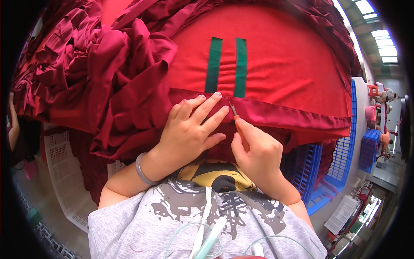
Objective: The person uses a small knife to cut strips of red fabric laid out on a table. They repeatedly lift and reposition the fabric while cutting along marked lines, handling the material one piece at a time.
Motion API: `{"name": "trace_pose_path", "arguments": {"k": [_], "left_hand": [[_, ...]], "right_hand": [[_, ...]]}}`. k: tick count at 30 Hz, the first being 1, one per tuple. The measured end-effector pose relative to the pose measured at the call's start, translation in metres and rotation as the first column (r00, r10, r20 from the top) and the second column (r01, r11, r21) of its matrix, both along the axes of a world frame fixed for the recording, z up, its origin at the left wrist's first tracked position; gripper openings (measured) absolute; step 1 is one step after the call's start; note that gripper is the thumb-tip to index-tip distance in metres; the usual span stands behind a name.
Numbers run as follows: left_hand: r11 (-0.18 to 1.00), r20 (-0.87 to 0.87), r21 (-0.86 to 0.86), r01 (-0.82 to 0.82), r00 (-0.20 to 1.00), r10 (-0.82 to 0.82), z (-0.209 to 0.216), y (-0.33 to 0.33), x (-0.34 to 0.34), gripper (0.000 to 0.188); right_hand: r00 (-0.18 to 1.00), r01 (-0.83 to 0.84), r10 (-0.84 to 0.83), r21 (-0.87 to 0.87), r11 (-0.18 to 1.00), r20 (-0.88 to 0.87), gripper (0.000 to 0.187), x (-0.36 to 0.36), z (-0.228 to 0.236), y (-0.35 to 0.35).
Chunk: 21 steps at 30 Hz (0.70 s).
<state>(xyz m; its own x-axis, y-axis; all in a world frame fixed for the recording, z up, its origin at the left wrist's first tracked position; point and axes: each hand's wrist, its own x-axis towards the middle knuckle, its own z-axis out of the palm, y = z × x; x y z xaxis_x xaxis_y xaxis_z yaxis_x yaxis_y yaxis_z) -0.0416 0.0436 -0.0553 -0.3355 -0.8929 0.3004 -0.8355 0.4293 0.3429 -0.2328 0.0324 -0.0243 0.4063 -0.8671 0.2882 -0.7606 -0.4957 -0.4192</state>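
My left hand (186, 129) lies flat with fingers spread on a satiny dark red fabric strip (297, 114) along the near edge of the red-covered table (284, 56). My right hand (261, 152) is closed round the orange handle of a small seam ripper (235, 115). Its thin metal tip points away from me at the strip, just right of my left fingertips. Whether the tip pierces the fabric, I cannot tell. Beyond my fingers, two green tape strips, a left one (213, 64) and a right one (240, 69), run side by side on the red cover.
A large crumpled heap of dark red fabric (108, 64) fills the left of the table. More fabric lies along the far edge. Below stand a white plastic basket (64, 172) at left and a blue crate (345, 159) at right. Beyond, people work among crates.
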Motion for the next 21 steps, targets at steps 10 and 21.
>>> {"name": "trace_pose_path", "arguments": {"k": [10,21], "left_hand": [[1.000,0.012,0.010,0.006,1.000,-0.006,0.000,0.000,0.000,0.053],[0.999,-0.033,0.025,0.033,0.999,-0.032,0.001,0.000,0.003,0.050]], "right_hand": [[0.974,0.048,-0.029,-0.081,0.996,0.224,0.032,-0.001,-0.001,-0.016],[0.998,-0.055,0.055,0.045,0.997,-0.001,0.030,0.004,-0.001,-0.008]]}}
